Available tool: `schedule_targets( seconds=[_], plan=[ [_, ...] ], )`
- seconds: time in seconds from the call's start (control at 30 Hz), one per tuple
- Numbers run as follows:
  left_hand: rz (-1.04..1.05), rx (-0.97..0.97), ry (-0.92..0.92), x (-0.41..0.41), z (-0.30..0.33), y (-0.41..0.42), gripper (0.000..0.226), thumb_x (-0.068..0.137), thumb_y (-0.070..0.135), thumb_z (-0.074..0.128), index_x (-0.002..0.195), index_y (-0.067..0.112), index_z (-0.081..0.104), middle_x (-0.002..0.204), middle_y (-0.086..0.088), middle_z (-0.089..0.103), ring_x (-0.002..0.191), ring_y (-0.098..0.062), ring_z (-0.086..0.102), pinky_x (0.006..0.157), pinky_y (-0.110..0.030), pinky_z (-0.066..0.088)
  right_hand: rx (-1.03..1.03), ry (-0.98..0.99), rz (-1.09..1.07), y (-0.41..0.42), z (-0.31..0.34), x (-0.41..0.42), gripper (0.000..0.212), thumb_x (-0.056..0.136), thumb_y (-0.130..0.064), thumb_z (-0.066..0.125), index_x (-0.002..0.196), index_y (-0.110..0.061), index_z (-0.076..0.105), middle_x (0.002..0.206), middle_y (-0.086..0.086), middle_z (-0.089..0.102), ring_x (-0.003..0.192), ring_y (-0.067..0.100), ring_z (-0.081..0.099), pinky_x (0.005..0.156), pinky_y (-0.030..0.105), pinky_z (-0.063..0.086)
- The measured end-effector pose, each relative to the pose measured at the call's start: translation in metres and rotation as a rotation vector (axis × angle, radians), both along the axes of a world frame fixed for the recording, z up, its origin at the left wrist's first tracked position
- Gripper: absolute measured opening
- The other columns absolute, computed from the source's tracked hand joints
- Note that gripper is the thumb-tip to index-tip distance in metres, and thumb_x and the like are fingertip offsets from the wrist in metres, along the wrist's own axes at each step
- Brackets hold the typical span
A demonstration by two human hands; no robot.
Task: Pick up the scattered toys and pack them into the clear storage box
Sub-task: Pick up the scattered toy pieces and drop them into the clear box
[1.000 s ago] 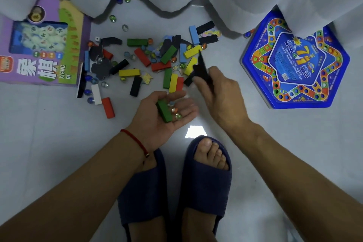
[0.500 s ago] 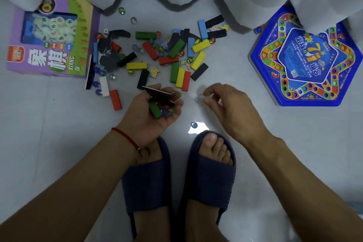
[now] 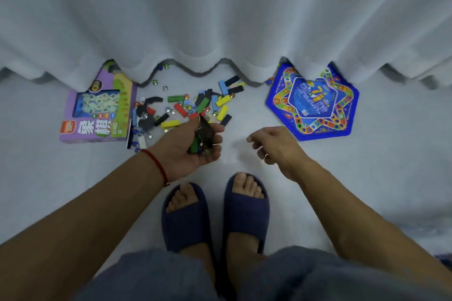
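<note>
The left hand [image 3: 193,146], with a thin red string bracelet [image 3: 156,164] at its wrist, is cupped palm-up above the pale grey floor [image 3: 73,190] and curls around a small heap of toys: a green rectangular block [image 3: 195,145], a flat black piece [image 3: 206,131] and what look like one or two glass marbles, though the heap is too dark to count. The right hand [image 3: 274,146] hangs just to the side, well apart from the left, its fingers loosely bent and holding nothing.

Beyond the hands, the remaining scattered toys lie on the floor near the hem of a white pleated curtain [image 3: 220,19]: a long yellow wooden block [image 3: 170,124], a red block [image 3: 181,109], a dark green block [image 3: 175,98], a light blue block [image 3: 223,87], several black blocks and many small glass marbles [image 3: 154,82]. To the left of the pile rests a purple cardboard game box [image 3: 97,115] printed with Chinese characters. To the right lies a blue pentagon-shaped game board box [image 3: 315,102] with a star-shaped track, its far edge tucked under the curtain.

Below the hands stand two feet in dark navy open-toe slippers [image 3: 247,212], and grey fabric-covered knees [image 3: 171,276] fill the bottom edge. The clear storage box is out of sight.
</note>
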State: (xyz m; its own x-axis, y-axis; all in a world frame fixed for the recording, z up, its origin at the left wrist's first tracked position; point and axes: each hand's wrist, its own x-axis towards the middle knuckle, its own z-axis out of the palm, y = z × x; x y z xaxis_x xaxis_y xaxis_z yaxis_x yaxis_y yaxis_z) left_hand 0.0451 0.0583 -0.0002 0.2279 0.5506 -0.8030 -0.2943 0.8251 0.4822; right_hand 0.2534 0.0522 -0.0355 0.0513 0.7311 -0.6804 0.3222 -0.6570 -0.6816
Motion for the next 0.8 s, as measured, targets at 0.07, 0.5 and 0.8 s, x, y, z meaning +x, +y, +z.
schedule_targets(
  seconds=[0.07, 0.5, 0.8],
  plan=[
    [-0.225, 0.114, 0.062, 0.036, 0.048, 0.012, 0.037, 0.101, 0.031, 0.045, 0.095, 0.003, 0.069, 0.087, -0.012, 0.061, 0.075, -0.021, 0.056, 0.066, -0.032, 0.055, -0.086, 0.317, -0.396, -0.021, 0.055, 0.030, 0.020, 0.095, -0.022, 0.050, 0.091, -0.009, 0.065, 0.077, 0.005, 0.060, 0.058, 0.015, 0.052, 0.048, 0.023, 0.039],
    [-1.478, 0.367, 0.166, 0.337, 0.248, -0.126, 0.037, 0.094, 0.026, 0.059, 0.129, 0.015, 0.050, 0.121, -0.026, 0.045, 0.110, -0.035, 0.052, 0.098, -0.053, 0.049, 0.225, 0.657, -1.417, -0.289, 0.212, 0.218, 0.050, 0.096, -0.029, 0.051, 0.125, 0.011, 0.047, 0.133, 0.032, 0.042, 0.125, 0.046, 0.050, 0.093, 0.063, 0.049],
    [-1.273, 0.521, 0.417, 0.278, 0.227, -0.074, 0.037, 0.094, 0.028, 0.059, 0.127, 0.012, 0.055, 0.129, -0.020, 0.052, 0.119, -0.036, 0.052, 0.093, -0.050, 0.052, 0.181, 0.286, -1.330, -0.299, 0.187, 0.215, 0.035, 0.093, -0.025, 0.047, 0.111, 0.002, 0.057, 0.093, 0.013, 0.050, 0.069, 0.025, 0.045, 0.057, 0.034, 0.042]
  ],
)
